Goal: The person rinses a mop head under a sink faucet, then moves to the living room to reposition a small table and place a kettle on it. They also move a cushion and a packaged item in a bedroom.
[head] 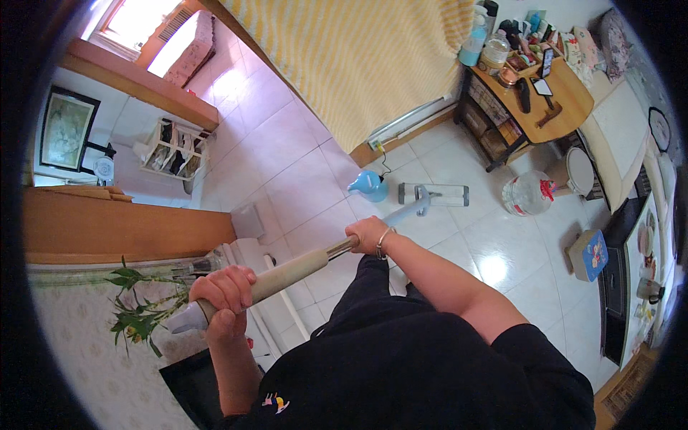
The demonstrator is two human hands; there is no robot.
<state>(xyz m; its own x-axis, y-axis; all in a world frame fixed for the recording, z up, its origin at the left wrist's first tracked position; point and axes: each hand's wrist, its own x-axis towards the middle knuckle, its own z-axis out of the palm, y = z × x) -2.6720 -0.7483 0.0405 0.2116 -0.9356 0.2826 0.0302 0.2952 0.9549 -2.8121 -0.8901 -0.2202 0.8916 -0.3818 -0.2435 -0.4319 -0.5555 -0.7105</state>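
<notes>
My left hand (pixel 224 295) is closed around the thick pale grip near the upper end of a mop handle (pixel 290 277). Lower down, my right hand (pixel 370 235), with a bracelet at its wrist, wraps around the metal part of the same handle. The handle slants across my front towards the flat mop head (pixel 434 194), which rests on the white tiled floor (pixel 441 226). A light blue plastic object (pixel 368 185) stands on the tiles just left of the mop head; a dark cord near it runs to a wall socket (pixel 376 145).
A wooden table (pixel 570 99) holding bottles and phones stands at upper right. Below it are a large clear water bottle (pixel 524 193), a white-lidded bin (pixel 580 171) and a small blue-topped stool (pixel 594 255). A yellow striped curtain (pixel 355 59) hangs ahead; a leafy plant (pixel 131 306) is at left.
</notes>
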